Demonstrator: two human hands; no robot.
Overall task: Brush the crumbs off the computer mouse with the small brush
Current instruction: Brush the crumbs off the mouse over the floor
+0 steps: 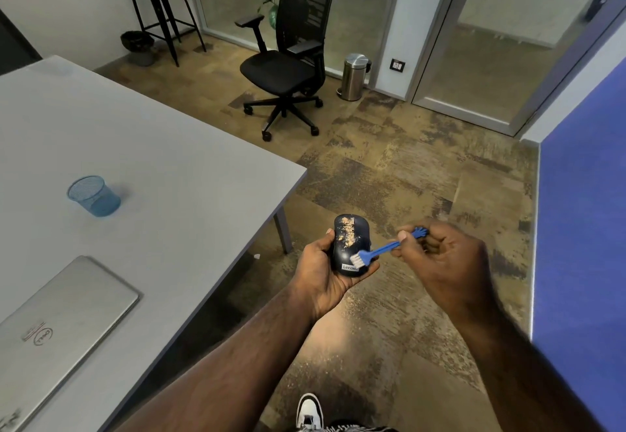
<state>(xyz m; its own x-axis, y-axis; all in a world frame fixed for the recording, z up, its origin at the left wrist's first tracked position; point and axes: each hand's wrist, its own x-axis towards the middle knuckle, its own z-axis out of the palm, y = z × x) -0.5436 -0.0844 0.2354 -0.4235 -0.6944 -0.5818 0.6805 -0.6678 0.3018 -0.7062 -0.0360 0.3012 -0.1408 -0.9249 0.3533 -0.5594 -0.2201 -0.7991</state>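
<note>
Here the grey table (142,147) fills the left half of the view and serves as the landmark; beyond its far corner, on the mottled brown carpet, a black mesh office chair (288,59) stands on castors, and right of the chair a steel pedal bin (353,76) sits by the glass partition; behind the table's far edge stands a tall black stool (159,1), with a dark waste bin (137,46) at its foot. On the table's near left part lies a closed silver Dell laptop (64,323); farther back on the same top stands a blue mesh pen cup (95,196), well apart from the laptop. Off the table's right edge, held above the carpet, the left hand (321,272) cradles a dark blue Lenovo computer mouse (350,245) from below, fingers curled round its sides, thumb against its left flank; tan crumbs (349,231) are scattered over the mouse's upper half. Just right of that, the right hand (443,259) pinches the handle of a small blue brush (382,249) between thumb and forefinger, the other fingers curled in toward the palm; the brush's white bristles touch the lower right of the mouse, just above the Lenovo label. At the bottom edge a white shoe (308,411) shows on the carpet.
</note>
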